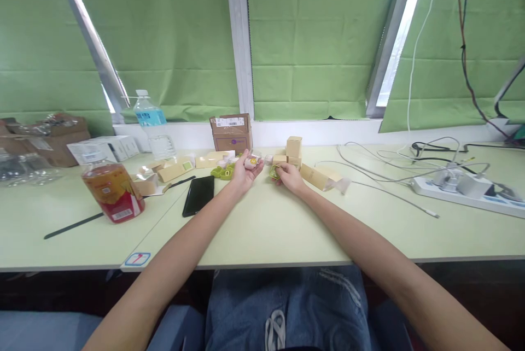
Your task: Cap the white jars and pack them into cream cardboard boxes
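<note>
Palm up, my left hand (243, 175) grips a small clear and white container (251, 162) with a spot of yellow on it. To its right, my right hand (292, 176) has its fingers closed on a small yellow-green piece (273, 171); its exact kind is too small to tell. Beside my left hand lie several green pieces (222, 172) and small whitish pieces (227, 159). Just behind my right hand stand small tan boxes (293, 147), stacked. An opened tan carton (320, 176) with clear plastic at its end lies to the right.
A black phone (198, 196) lies left of my left forearm. Farther left stand a bottle of amber drink (112, 189) and a water bottle (153, 127). At the back is a brown cardboard box (232, 133). A power strip (467, 194) and loose white cables (394, 198) spread across the right.
</note>
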Action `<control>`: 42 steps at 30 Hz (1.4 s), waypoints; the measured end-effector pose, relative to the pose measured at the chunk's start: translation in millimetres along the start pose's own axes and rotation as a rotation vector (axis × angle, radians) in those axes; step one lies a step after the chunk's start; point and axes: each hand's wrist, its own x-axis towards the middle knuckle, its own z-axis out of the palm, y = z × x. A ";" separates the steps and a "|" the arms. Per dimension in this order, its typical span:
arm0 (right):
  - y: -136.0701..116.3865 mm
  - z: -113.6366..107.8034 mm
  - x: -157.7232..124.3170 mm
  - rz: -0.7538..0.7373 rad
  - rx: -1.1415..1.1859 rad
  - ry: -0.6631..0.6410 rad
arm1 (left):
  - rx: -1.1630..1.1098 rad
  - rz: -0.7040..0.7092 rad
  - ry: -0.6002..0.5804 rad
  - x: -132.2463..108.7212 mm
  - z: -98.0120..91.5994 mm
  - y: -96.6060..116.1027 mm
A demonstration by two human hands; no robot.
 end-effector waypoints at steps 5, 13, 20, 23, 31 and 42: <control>-3.4 -1.0 -0.9 0.047 0.062 0.055 | 0.698 0.223 0.064 5.0 -12.5 -2.5; -19.2 -0.8 -5.9 0.199 0.274 0.152 | 1.542 0.690 -0.036 7.4 -27.2 -1.9; -31.1 1.7 -2.9 0.320 0.532 0.175 | 1.250 0.546 0.045 13.6 -21.5 -6.5; -35.6 0.4 -6.2 0.328 0.699 0.113 | 1.120 0.485 -0.002 14.9 -21.2 -3.9; -44.7 -5.7 -15.3 0.227 0.876 0.016 | 1.054 0.755 -0.294 6.0 -17.2 -9.6; -40.9 2.7 -16.3 0.247 0.764 -0.008 | 1.251 0.914 -0.275 -4.3 -14.5 -7.0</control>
